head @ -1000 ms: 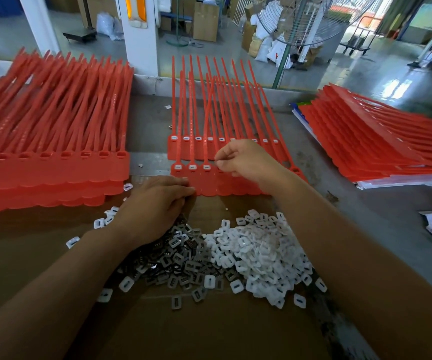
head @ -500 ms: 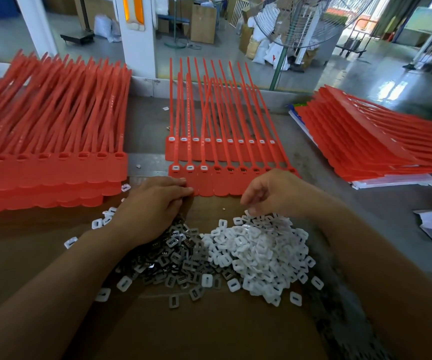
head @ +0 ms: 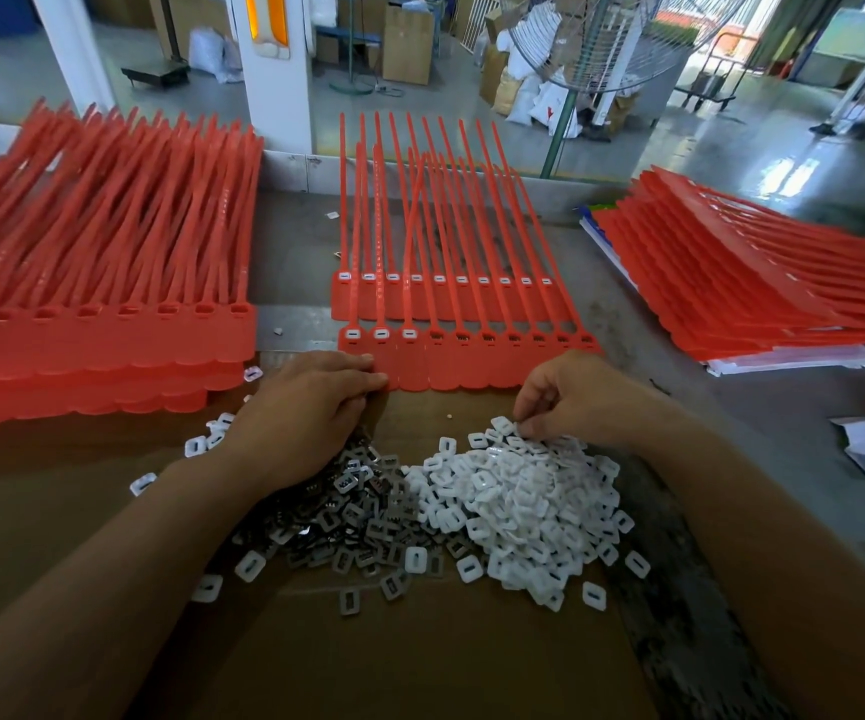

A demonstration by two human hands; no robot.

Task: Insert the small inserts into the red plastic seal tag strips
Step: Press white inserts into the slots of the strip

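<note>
STEP pick | L hand (head: 310, 407) flat, pins front seal strip (head: 466, 368) | R hand (head: 570, 397) curled in white inserts (head: 513, 491), grip unclear | TIP: take one only, seat in 4th head (head: 438, 336).

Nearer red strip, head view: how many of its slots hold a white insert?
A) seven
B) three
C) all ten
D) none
B: on the nearer red strip only the three leftmost slots show white inserts; the other slots look dark.
</note>
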